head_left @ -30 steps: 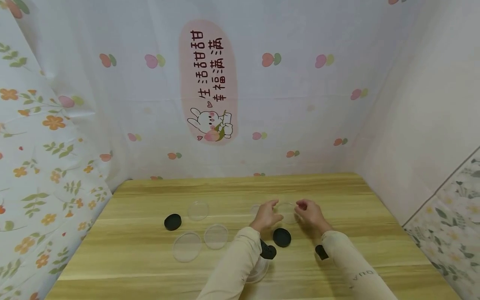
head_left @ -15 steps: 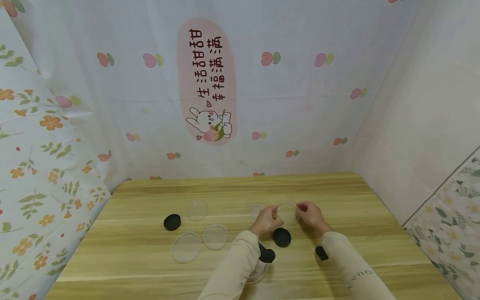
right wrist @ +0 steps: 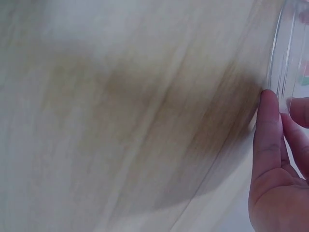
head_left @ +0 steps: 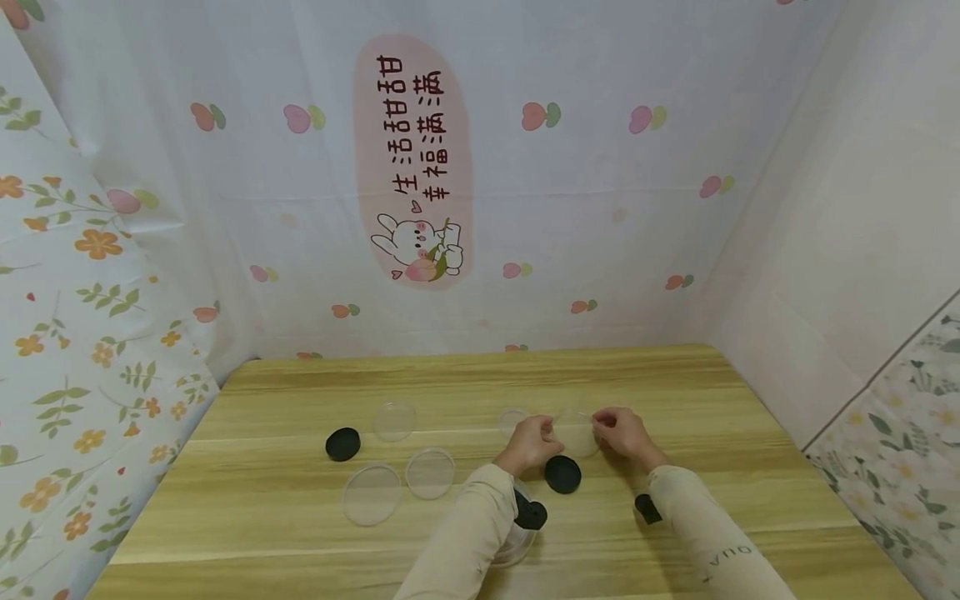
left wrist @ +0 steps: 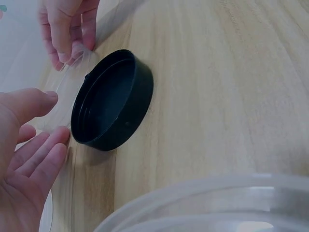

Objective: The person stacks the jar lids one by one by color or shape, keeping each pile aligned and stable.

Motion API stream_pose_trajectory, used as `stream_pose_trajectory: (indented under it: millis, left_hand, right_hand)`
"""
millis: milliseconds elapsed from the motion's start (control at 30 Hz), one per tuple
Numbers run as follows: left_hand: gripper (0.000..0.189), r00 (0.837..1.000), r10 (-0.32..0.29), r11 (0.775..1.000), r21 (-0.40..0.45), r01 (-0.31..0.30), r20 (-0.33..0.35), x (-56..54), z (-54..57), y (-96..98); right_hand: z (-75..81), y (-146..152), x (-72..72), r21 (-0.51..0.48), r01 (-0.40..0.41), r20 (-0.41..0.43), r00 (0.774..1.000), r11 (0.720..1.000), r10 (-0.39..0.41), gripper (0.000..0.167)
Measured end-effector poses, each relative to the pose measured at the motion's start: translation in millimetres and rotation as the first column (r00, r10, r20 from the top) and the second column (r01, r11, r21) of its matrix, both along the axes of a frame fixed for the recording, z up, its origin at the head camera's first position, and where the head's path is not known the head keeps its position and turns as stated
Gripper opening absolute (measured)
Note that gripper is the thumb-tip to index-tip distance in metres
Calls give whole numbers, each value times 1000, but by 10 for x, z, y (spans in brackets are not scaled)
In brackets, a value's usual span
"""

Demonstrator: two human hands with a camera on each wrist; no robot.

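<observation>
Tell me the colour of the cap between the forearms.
The cap is black; the left wrist view shows it best.

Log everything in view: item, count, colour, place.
Table: one, yellowish wood grain, centre
Back cloth: one, white with fruit and rabbit prints, behind
Floral coverings: two, white, left and right
Black lids: two, black, left and right of centre
Clear discs: four, colourless, three at left, one mid-table
Clear round piece: one, colourless, table front, partly hidden
Handled disc: one, colourless, beyond right black lid
Wrist devices: two, black, right of centre
Sleeves: two, cream, from bottom edge
Right hand: one, bare, pinching handled disc's rim
Left hand: one, bare, at its left
</observation>
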State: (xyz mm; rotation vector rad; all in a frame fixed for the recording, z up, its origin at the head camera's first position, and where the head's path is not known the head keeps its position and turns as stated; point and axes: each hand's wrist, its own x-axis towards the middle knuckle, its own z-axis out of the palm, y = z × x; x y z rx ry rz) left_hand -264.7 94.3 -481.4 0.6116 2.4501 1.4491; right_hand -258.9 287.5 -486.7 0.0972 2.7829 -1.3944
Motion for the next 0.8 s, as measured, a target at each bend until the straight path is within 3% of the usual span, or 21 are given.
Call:
stream_pose_trajectory:
  millis: [300,367,467,633,800]
  left_hand:
    - [49,1000,11,1000,8,-11,19,31,-16,11]
    - [40,1000,15,1000,6,-15,-12,31,-24,11]
    - [13,998,28,1000,14,-27,-62,34,-28,24]
    - [27,992,52,999,8,-52,-117,54,2,41]
    - [3,982,98,995,-8,-100,-161,57,23,27]
  right_hand:
    - [16,-19,-5,42,-11,11,1000,999,10,21]
    - [17,-26,-9,49,-13,8,1000,999,12,21]
    - [28,-38,-6,59,-13,-2,1000,998,13,21]
    - [50,-40,16,77,-12,-19,1000,997,14,20]
    - [85,-31,14,108,-16,-69,997,994,23,18]
